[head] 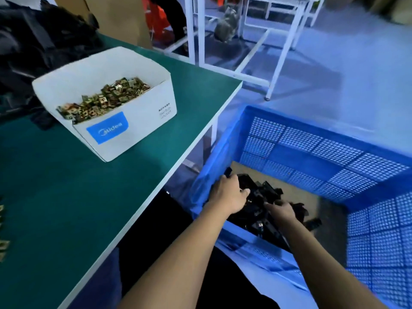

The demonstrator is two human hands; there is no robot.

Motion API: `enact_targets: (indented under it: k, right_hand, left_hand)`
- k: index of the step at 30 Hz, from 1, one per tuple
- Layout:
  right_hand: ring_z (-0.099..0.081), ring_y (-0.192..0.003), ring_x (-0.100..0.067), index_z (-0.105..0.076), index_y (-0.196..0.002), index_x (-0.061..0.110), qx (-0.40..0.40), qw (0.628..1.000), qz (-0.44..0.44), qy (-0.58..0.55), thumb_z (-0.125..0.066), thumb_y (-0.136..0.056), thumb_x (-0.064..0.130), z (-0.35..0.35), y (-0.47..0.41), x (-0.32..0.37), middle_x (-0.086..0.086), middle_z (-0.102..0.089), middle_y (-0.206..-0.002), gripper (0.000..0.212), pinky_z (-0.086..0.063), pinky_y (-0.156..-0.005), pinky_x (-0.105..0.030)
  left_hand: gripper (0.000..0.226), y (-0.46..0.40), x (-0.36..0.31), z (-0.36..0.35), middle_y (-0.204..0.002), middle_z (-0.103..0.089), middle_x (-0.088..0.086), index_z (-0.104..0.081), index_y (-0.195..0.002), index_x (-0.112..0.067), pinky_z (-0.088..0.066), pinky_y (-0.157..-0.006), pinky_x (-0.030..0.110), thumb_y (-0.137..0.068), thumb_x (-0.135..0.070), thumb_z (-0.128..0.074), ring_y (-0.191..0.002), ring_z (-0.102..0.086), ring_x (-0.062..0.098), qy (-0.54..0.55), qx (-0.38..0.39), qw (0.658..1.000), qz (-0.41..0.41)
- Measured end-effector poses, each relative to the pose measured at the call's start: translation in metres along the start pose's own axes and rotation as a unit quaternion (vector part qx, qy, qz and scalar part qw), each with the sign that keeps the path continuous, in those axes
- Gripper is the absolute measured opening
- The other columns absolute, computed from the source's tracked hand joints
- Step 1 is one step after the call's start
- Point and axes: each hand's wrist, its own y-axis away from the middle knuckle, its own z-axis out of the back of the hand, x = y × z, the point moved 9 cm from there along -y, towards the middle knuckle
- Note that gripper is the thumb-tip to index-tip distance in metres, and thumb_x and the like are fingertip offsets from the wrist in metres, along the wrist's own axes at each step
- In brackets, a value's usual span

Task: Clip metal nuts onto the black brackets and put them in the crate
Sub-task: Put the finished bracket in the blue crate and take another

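Blue crate (pixel 312 139): set on the floor just beside the green table (pixel 111 197), perforated walls, what looks like a cardboard sheet on its floor. A modest heap of black brackets (pixel 258 197) is held in its near corner; most of the floor is left uncovered, so the crate is judged far from full.

Left hand (pixel 227 195): lowered into the crate, back of the hand upward, fingers bent down over the heap, with a bracket end showing just past the knuckles. A grip on one piece is judged likely, though the fingertips are hidden.

Right hand (pixel 282 208): also lowered into the crate, fingers curled onto the brackets at the heap's right side. Whether a bracket is pinched or merely touched cannot be told from this blurred view.

White box (pixel 133 121): placed on the table, well stocked with metal nuts (pixel 104 99). A few loose nuts (pixel 3 241) are seen at the table's left edge.

Dark pile (pixel 33 52): heaped at the table's far left, taken to be brackets not yet fitted, though the shapes are not resolved.

Progress: a first share of brackets is deposited; the nut supply and the dark pile suggest much of the work is left.
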Motion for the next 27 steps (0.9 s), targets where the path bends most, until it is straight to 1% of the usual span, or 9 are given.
enact_targets:
  k: [2,4,7,9,13,16,20,24,27]
  right_hand:
    - [-0.069,-0.090,-0.036,-0.067,-0.115,0.001,-0.040,0.998,0.010,0.051,-0.077,-0.089,0.028,0.010,0.000,0.004,-0.020,-0.073,-0.099,0.039,-0.058,-0.078,-0.043]
    - [-0.067,-0.081,-0.030,-0.071,-0.107,0.006,-0.063,0.996,0.042,0.055,-0.075,-0.090,0.030,0.017,0.005,0.025,-0.012,-0.072,-0.086,0.030,-0.050,-0.065,-0.034]
    - [-0.069,-0.092,-0.029,-0.073,-0.088,0.015,-0.071,0.987,0.130,0.069,-0.073,-0.089,0.026,0.017,0.023,0.086,0.000,-0.069,-0.079,0.012,-0.047,-0.074,-0.030]
    - [-0.070,-0.101,-0.028,-0.076,-0.093,0.016,-0.088,0.973,0.195,0.081,-0.071,-0.090,0.025,0.020,0.048,0.138,-0.003,-0.075,-0.089,0.011,-0.050,-0.082,-0.030]
    - [-0.072,-0.085,-0.025,-0.076,-0.092,0.015,-0.096,0.933,0.343,0.056,-0.066,-0.089,0.022,0.027,0.126,0.241,-0.002,-0.075,-0.083,0.012,-0.060,-0.081,-0.041]
    - [-0.069,-0.078,-0.016,-0.076,-0.090,0.016,-0.116,0.869,0.479,0.047,-0.063,-0.088,0.020,0.021,0.210,0.308,0.004,-0.072,-0.080,0.013,-0.056,-0.075,-0.031]
    - [-0.066,-0.074,0.000,-0.073,-0.085,0.021,-0.067,0.797,0.600,0.005,-0.063,-0.088,0.017,-0.023,0.325,0.359,0.013,-0.068,-0.076,0.011,-0.046,-0.066,-0.011]
    - [-0.070,-0.072,-0.007,-0.075,-0.082,0.018,0.038,0.733,0.678,-0.031,-0.064,-0.086,0.018,-0.108,0.427,0.374,0.009,-0.073,-0.077,0.011,-0.058,-0.073,-0.033]
    - [-0.071,-0.075,-0.014,-0.074,-0.082,0.019,0.128,0.698,0.704,0.020,-0.065,-0.086,0.023,-0.192,0.485,0.364,0.007,-0.074,-0.076,0.010,-0.057,-0.075,-0.041]
  left_hand:
    - [0.050,-0.001,-0.007,0.008,-0.139,-0.049,0.015,-0.051,-0.139,-0.014,-0.046,-0.105,0.048,-0.102,-0.047,-0.056,-0.127,-0.052,0.038,0.012,-0.016,1.000,-0.018]
    - [0.039,-0.001,-0.019,0.024,-0.131,-0.052,0.011,-0.058,-0.128,-0.016,-0.048,-0.100,0.045,-0.101,-0.045,-0.058,-0.122,-0.055,0.034,0.024,-0.047,0.998,-0.038]
    - [0.027,0.003,-0.040,0.060,-0.122,-0.058,0.007,-0.064,-0.111,-0.017,-0.049,-0.091,0.042,-0.100,-0.042,-0.060,-0.113,-0.059,0.032,0.029,-0.124,0.990,-0.058]
    - [0.024,0.011,-0.052,0.088,-0.122,-0.060,0.006,-0.066,-0.110,-0.018,-0.051,-0.090,0.041,-0.100,-0.040,-0.061,-0.109,-0.061,0.031,0.044,-0.170,0.982,-0.071]
    - [0.016,0.045,-0.066,0.155,-0.111,-0.068,0.001,-0.070,-0.101,-0.019,-0.052,-0.087,0.040,-0.099,-0.034,-0.064,-0.100,-0.064,0.026,0.073,-0.273,0.952,-0.116]
    - [0.013,0.089,-0.063,0.213,-0.097,-0.072,-0.003,-0.071,-0.093,-0.019,-0.053,-0.082,0.042,-0.097,-0.030,-0.065,-0.087,-0.066,0.022,0.128,-0.358,0.909,-0.172]
    - [0.016,0.165,-0.022,0.279,-0.079,-0.069,-0.007,-0.069,-0.084,-0.014,-0.052,-0.067,0.040,-0.095,-0.024,-0.064,-0.067,-0.061,0.016,0.207,-0.484,0.817,-0.235]
    - [0.022,0.243,0.077,0.324,-0.068,-0.064,-0.007,-0.065,-0.080,-0.010,-0.047,-0.057,0.035,-0.097,-0.023,-0.059,-0.057,-0.061,0.014,0.245,-0.600,0.739,-0.183]
    - [0.024,0.291,0.161,0.334,-0.069,-0.066,-0.002,-0.066,-0.078,-0.012,-0.054,-0.065,0.045,-0.098,-0.024,-0.058,-0.066,-0.065,0.022,0.231,-0.661,0.708,-0.090]
